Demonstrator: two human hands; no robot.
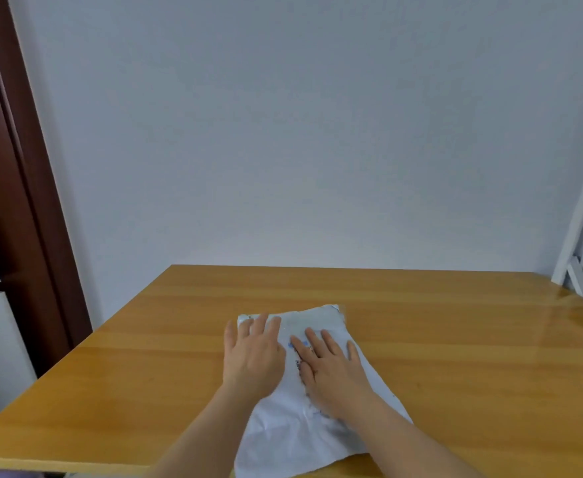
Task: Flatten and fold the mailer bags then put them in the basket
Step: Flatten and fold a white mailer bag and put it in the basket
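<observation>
Both hands are lying open, palms down, on the mailer (317,439) at the table's (455,339) near edge; left hand (252,357) pressing its far corner, right hand (331,367) its middle; I'd be sweeping outward, chasing wrinkles before folding; no basket in sight.

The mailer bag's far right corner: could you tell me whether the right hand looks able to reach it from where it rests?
Probably yes: the right hand lies flat on the mailer bag, and nothing stands between it and that corner.

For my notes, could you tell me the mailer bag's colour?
White mailer bag with faint blue print, seen in the head view.
</observation>
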